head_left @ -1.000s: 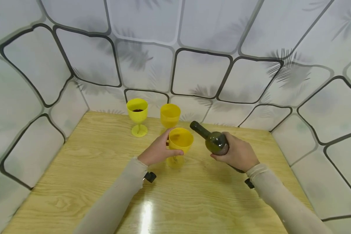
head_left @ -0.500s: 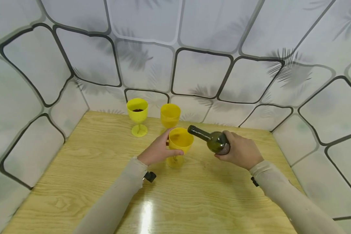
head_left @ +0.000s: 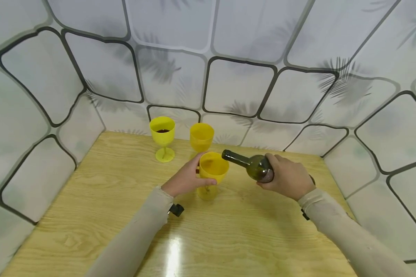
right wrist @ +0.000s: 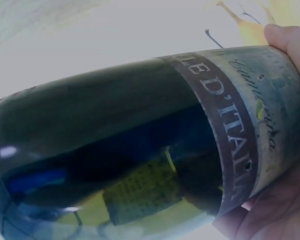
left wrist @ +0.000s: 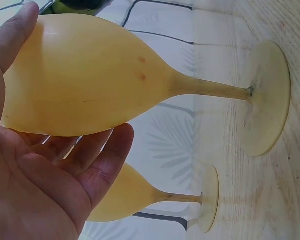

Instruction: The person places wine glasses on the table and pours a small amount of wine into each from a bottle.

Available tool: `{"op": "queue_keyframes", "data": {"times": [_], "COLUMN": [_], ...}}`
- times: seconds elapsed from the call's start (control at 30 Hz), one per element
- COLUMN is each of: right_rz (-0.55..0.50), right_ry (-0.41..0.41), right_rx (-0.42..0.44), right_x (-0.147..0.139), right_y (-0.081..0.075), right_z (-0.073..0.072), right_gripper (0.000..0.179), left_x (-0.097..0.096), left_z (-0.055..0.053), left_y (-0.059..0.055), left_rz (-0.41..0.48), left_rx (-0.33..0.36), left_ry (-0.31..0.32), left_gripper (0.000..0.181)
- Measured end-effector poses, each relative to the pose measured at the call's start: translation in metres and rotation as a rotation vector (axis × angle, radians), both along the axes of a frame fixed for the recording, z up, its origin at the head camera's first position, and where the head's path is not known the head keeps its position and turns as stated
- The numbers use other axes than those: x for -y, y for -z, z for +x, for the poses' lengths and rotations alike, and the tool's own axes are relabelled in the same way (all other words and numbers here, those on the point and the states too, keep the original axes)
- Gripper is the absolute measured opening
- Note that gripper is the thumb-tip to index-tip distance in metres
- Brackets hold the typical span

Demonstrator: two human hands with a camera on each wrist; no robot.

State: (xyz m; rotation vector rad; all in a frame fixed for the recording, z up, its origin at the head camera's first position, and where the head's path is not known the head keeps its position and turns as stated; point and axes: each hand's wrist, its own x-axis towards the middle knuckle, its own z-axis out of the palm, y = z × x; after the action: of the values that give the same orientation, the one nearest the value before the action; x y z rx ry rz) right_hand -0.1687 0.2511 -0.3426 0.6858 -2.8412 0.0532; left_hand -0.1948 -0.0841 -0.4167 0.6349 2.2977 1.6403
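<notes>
My left hand (head_left: 187, 177) holds the bowl of an orange-yellow goblet (head_left: 213, 165), thumb on the near side and fingers round the far side. In the left wrist view the goblet's foot (left wrist: 266, 100) stands on the table. My right hand (head_left: 291, 179) grips a dark green wine bottle (head_left: 258, 168) around its labelled body. The bottle is tilted, its mouth at the right edge of the goblet's rim. Dark liquid shows through the glass in the right wrist view, below the bottle's label (right wrist: 270, 110). No stream from the mouth can be made out.
Behind the held goblet stands a second orange-yellow goblet (head_left: 202, 136), partly hidden. To its left is a bright yellow goblet (head_left: 163, 132) with dark liquid inside. The wooden table (head_left: 100, 200) meets patterned walls (head_left: 239, 86) at the back and sides.
The bottle's mouth has come down and left to the goblet's rim, while my right hand has shifted slightly right. My left hand and the goblet have stayed nearly still.
</notes>
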Motion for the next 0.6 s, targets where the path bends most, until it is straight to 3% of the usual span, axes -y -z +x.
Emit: {"op": "queue_keyframes", "data": {"times": [0.37,0.6], "right_rz": [0.027,0.03], "right_ry": [-0.054,-0.115], "right_rx": [-0.059,-0.142], "right_x": [0.0014,0.0038], "right_y": [-0.0059,-0.0067], "right_z": [-0.0023,-0.0044], "right_gripper": [0.079,0.088], "left_x": [0.0004,0.0006], "left_z": [0.0012,0.0013], "left_y": [0.0011,0.0001], "left_rz": [0.009,0.002], "left_rx": [-0.003,-0.016], "left_ry": [0.007,0.007], "left_gripper": [0.088,0.088]}}
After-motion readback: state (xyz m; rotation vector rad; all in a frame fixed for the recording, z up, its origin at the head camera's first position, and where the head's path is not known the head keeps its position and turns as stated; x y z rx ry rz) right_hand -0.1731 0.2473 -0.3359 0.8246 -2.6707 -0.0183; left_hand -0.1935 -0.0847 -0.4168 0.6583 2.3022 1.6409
